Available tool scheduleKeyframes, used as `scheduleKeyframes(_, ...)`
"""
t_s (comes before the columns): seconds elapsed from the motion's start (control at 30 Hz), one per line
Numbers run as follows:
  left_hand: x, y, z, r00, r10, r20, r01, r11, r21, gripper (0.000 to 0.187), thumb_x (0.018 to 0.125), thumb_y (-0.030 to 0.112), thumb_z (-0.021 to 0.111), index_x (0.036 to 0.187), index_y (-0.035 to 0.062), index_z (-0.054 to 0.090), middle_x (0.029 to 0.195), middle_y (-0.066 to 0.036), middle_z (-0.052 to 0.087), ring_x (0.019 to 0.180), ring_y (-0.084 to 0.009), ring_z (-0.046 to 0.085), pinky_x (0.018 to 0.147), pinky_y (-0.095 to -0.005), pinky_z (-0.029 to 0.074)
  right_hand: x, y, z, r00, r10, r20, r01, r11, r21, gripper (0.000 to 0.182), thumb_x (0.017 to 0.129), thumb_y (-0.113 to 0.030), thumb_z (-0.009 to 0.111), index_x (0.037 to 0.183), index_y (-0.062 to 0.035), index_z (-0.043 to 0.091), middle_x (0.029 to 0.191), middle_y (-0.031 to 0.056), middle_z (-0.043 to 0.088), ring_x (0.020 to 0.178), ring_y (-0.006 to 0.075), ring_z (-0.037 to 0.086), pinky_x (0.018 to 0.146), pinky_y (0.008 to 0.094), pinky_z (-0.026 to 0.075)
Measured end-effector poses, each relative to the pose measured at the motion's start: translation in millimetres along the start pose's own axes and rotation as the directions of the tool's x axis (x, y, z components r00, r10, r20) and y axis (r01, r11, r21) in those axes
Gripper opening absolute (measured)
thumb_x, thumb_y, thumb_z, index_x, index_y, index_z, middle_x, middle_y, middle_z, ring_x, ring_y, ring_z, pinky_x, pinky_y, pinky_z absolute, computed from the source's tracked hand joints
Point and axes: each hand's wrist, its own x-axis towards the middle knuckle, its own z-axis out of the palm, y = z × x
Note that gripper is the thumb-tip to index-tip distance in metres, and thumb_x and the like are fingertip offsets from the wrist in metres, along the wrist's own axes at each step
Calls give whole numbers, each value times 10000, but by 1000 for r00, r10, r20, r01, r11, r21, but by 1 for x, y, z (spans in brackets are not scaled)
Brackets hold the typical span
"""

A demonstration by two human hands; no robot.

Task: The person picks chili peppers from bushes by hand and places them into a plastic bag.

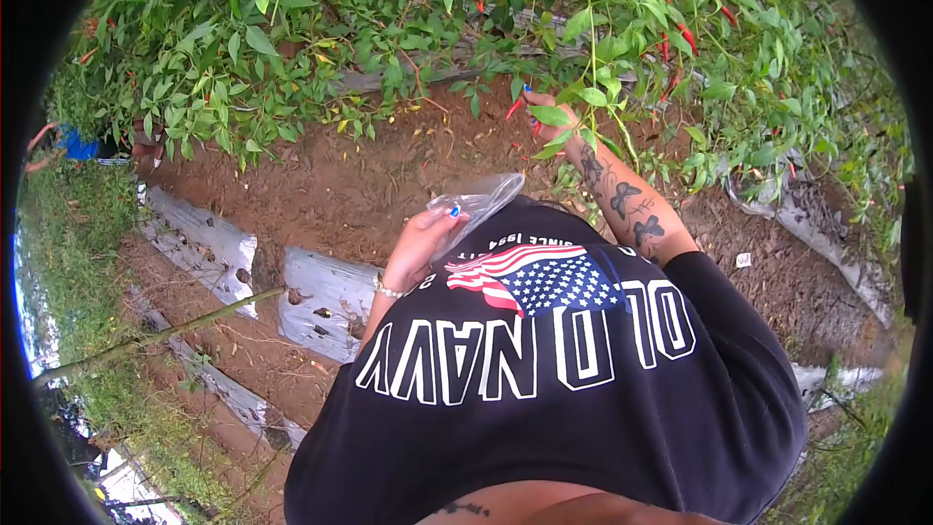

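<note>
Presently, a row of chilli plants (389, 29) is seen across the top of the head view, dense with green leaves and carrying many red chillies (687, 36) that remain on the stems. From this, the picking is judged to be far from finished along this stretch.

Below the plants, a bare soil path (340, 175) is seen, edged by silver plastic mulch sheeting (321, 297), torn in places. A black printed T-shirt (564, 379) fills the lower middle of the view.

A clear plastic bag (481, 202) is held in front of the chest by the left hand (423, 238), whose fingers are closed on the bag's lower edge. The bag appears almost empty; no red fruit can be made out inside it, though its contents cannot be told for certain. Collection is therefore judged to be at an early stage.

The right hand (546, 109) is extended into the foliage on a tattooed forearm, and its fingertips are pinched on one red chilli (514, 109) at the lower fringe of the plants. Whether that fruit is already detached from its stem cannot be told. It is not yet placed in the bag, which is held well apart from it.
</note>
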Motion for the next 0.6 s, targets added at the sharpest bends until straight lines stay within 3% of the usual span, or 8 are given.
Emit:
scheduleKeyframes(0.1, 10, 6, 7, 998, 50, 41, -54, 993, 105, 264, 868, 196, 491, 966, -36, 570, 920, -70, 594, 813, -113, 550, 758, -224, 432, -10, -9, -7, 993, 77, 86, -80, 996, 33, 116, 832, -166, 553, 879, -61, 545, 691, -8, 492, 530, 77, 438, 434, 210, 368)
scheduleKeyframes(0.13, 12, 8, 11, 996, 77, 43, -81, 993, 88, 254, 867, 202, 492, 960, -15, 584, 882, -39, 598, 704, -70, 522, 642, -190, 422, -7, -9, -13, 982, 101, 162, -95, 995, -42, 116, 833, -169, 553, 873, -60, 542, 684, -8, 487, 528, 80, 436, 436, 212, 368)
scheduleKeyframes(0.17, 12, 14, 14, 995, 76, 57, -81, 993, 89, 254, 867, 202, 492, 960, -15, 584, 882, -39, 598, 704, -70, 522, 642, -190, 422, -13, -15, -12, 964, 128, 234, -103, 988, -117, 118, 833, -171, 554, 866, -59, 540, 678, -8, 483, 526, 84, 434, 438, 214, 368)
scheduleKeyframes(0.27, 17, 29, 18, 996, 58, 67, -69, 980, 186, 217, 865, 195, 490, 950, 38, 613, 790, 33, 590, 516, -3, 334, 452, -156, 251, -30, -18, -5, 959, 126, 254, -136, 991, 22, 111, 834, -164, 553, 865, -59, 535, 676, -5, 475, 525, 93, 426, 446, 225, 375)
scheduleKeyframes(0.3, 18, 34, 21, 998, 14, 66, -25, 984, 176, 188, 857, 125, 487, 940, -9, 589, 907, -41, 601, 845, -89, 538, 752, -216, 421, -35, -20, -4, 949, 152, 276, -173, 984, 52, 110, 836, -161, 548, 873, -59, 534, 679, -5, 474, 530, 94, 425, 453, 228, 378)
scheduleKeyframes(0.37, 21, 27, 26, 994, 37, 106, -50, 992, 116, 188, 854, 138, 496, 932, 2, 598, 893, -29, 601, 817, -75, 529, 709, -200, 410, -45, -22, -13, 965, 163, 207, -177, 983, 55, 112, 834, -155, 548, 885, -56, 530, 673, -5, 469, 548, 101, 427, 483, 243, 396)
scheduleKeyframes(0.47, 24, 31, 28, 992, 30, 120, -62, 961, 271, 194, 850, 169, 508, 925, 21, 610, 863, 0, 593, 687, -37, 470, 596, -166, 365, -40, -22, -32, 825, 146, 546, -207, 977, 53, 138, 815, -154, 571, 924, -84, 523, 782, 15, 543, 673, 123, 523, 609, 251, 450)
scheduleKeyframes(0.6, 28, 30, 35, 986, 12, 168, -67, 942, 328, 209, 847, 205, 513, 928, 44, 618, 777, 51, 573, 540, -10, 300, 485, -144, 257, -64, -20, -28, 959, 76, 274, -71, 997, -28, 132, 889, -196, 451, 921, -85, 514, 727, -1, 523, 542, 70, 454, 467, 192, 383)
